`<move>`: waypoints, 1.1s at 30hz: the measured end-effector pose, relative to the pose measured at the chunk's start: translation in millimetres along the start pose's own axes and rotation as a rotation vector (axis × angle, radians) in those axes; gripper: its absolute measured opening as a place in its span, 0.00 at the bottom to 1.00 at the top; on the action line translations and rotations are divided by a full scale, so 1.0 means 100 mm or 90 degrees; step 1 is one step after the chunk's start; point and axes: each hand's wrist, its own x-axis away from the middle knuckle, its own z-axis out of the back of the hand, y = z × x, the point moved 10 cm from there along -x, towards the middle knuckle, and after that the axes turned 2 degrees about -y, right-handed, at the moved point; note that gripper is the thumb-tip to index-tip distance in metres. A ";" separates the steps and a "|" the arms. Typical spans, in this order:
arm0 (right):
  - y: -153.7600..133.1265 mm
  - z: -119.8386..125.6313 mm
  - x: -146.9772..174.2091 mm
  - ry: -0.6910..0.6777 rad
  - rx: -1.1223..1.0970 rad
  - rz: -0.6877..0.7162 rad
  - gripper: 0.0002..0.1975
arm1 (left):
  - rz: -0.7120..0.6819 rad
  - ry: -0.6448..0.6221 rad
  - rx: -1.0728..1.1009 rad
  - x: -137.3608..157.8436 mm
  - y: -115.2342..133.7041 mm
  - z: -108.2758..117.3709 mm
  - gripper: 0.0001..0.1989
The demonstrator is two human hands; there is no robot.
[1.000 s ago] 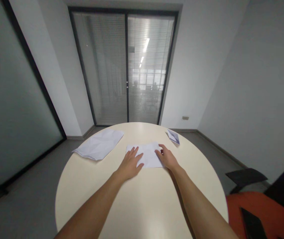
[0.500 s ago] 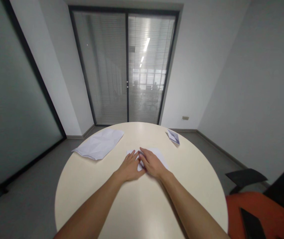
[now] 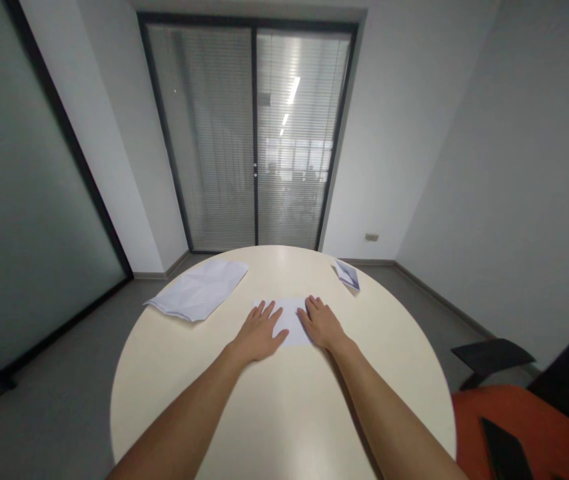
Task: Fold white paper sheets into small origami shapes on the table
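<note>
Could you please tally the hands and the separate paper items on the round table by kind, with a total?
Hands, left hand and right hand: 2
Flat paper under the hands: 1
Large creased paper, possibly layered: 1
Small folded paper: 1
Total: 5

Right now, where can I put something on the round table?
Bare patches: between the forearms, right of them, and the far edge between the big paper and small folded paper. Crowded: the middle, where the left hand and right hand lie on the white sheet.
</note>
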 end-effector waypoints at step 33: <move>0.05 -0.05 0.01 -0.038 -0.006 -0.035 0.34 | 0.103 0.143 -0.064 -0.01 -0.25 0.29 0.31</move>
